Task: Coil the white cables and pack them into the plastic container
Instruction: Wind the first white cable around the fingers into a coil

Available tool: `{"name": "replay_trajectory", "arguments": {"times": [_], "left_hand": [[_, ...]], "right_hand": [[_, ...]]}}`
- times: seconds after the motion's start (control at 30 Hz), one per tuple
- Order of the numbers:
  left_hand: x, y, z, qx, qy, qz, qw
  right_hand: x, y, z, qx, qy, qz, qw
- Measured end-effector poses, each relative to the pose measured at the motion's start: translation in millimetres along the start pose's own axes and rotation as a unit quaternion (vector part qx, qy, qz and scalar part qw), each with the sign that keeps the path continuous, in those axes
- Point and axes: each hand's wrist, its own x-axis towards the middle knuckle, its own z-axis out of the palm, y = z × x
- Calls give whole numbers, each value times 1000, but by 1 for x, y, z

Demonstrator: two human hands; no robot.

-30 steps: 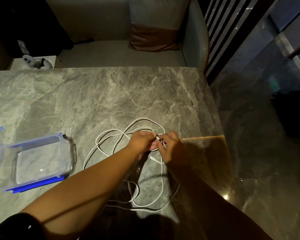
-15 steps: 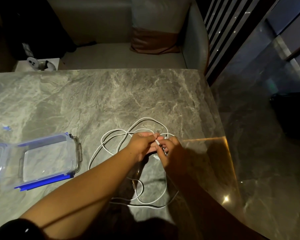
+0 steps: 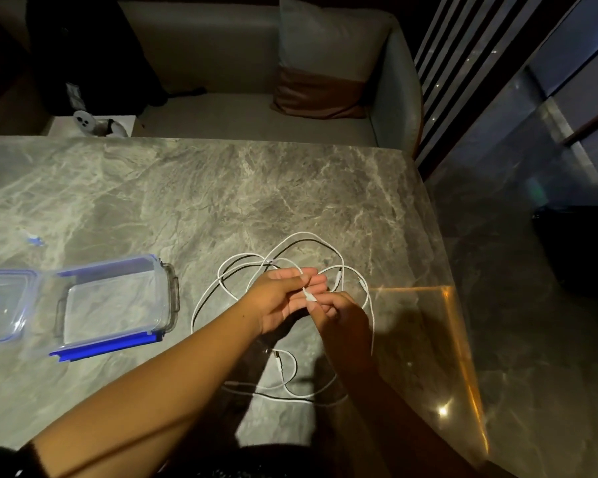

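Leftmost, the lid (image 3: 0, 305) lies beside the open, empty container (image 3: 171, 294). Cables (image 3: 204, 298) sprawl loose on the table (image 3: 221, 194). The left hand (image 3: 283, 298) pinches a strand and the right hand (image 3: 342, 319) pinches a connector (image 3: 310, 297). Coiling seems barely begun; packing remains.

Dim room; marble table (image 3: 221, 188), grey sofa (image 3: 221, 63), cushion (image 3: 320, 94).
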Motion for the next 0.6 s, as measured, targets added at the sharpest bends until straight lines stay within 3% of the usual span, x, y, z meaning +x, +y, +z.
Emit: {"name": "replay_trajectory", "arguments": {"times": [0.2, 0.37, 0.6], "left_hand": [[-35, 1, -21, -37, -31, 9, 999], [-64, 8, -37, -20, -66, 17, 998], [-101, 20, -57, -1, -94, 32, 995]], "right_hand": [[-31, -21, 9, 141, -55, 22, 988], [-53, -37, 22, 208, -91, 87, 970], [-71, -62, 20, 256, -191, 63, 946]]}}
